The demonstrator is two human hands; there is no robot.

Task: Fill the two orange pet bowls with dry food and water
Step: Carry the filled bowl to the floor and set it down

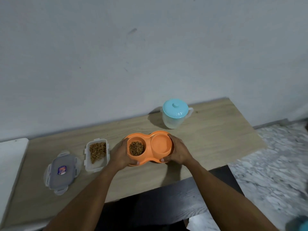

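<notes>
Left hand (pixel 120 154) and right hand (pixel 179 151) clamped on either end of the orange double bowl (pixel 149 148). Kibble already in the well by the left hand; other well looks dry, hard to say. Open food tub (pixel 97 154) just left of the hands, lidded water jug (pixel 175 114) beyond the right. Water still to do, probably.
</notes>
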